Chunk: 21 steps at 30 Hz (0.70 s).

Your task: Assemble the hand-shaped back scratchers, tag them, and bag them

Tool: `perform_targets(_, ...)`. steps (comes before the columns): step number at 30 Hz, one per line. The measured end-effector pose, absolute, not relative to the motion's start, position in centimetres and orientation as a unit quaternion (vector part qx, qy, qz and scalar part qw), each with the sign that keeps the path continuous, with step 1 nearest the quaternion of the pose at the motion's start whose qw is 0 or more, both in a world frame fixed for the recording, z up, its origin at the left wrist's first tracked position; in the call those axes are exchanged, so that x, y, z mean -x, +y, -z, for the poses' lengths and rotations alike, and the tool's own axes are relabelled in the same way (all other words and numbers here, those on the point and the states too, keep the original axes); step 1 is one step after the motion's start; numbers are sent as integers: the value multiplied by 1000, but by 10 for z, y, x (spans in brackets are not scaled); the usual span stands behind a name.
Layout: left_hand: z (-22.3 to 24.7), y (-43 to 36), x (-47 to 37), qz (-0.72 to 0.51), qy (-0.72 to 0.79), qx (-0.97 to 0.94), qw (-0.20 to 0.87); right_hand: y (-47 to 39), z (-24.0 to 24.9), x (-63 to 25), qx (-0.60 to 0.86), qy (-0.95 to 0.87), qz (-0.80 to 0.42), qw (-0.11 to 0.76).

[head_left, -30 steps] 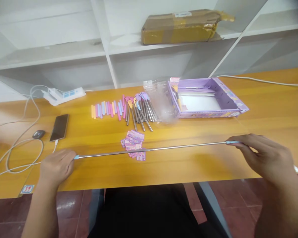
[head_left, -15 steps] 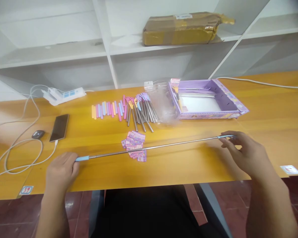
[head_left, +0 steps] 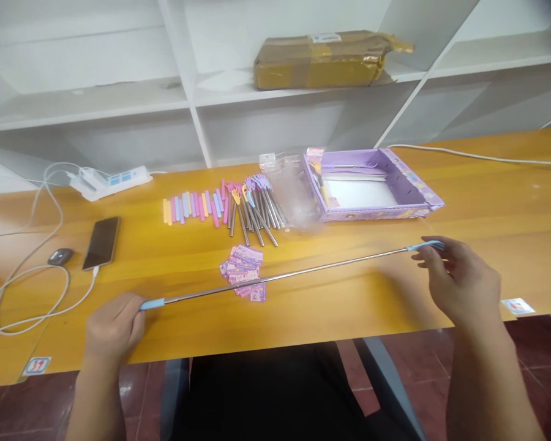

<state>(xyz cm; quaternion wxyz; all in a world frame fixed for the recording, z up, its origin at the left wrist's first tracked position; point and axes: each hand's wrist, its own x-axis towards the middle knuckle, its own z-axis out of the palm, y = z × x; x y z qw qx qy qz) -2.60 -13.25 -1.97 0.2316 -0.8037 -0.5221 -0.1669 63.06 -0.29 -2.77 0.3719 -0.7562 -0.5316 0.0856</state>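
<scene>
A telescopic back scratcher (head_left: 298,271) stretches long across the front of the table, its metal rod drawn out. My left hand (head_left: 114,327) is closed round its light blue handle at the left end. At the right end, the fingers of my right hand (head_left: 459,275) pinch its blue claw head. Under the rod lies a fanned pile of pink and purple cards (head_left: 248,269). Behind it are several more back scratchers (head_left: 257,208) with pink, yellow, blue and purple claw heads. Beside them sits a row of coloured handle sleeves (head_left: 193,207).
A purple open box (head_left: 381,211) holds a bagged scratcher and other pieces. Clear plastic bags (head_left: 296,196) lie against its left side. At the left are a phone (head_left: 101,243), a mouse (head_left: 60,256), a power strip (head_left: 112,182) and cables. A taped carton (head_left: 321,61) rests on the shelf.
The view has shifted slightly. My right hand has changed its hold at the claw end, so more of the blue claw head shows. My left hand keeps its grip on the handle.
</scene>
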Motion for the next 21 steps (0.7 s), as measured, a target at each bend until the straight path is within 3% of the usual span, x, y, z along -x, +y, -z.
perform_targets(12,13,-131,15,250,-499,801,218,-2,28,-618,738,-533,-12,415)
perform_targets(21,12,-115,-70,240,-546,786,164,-4,27,-562,629,-669,6,397)
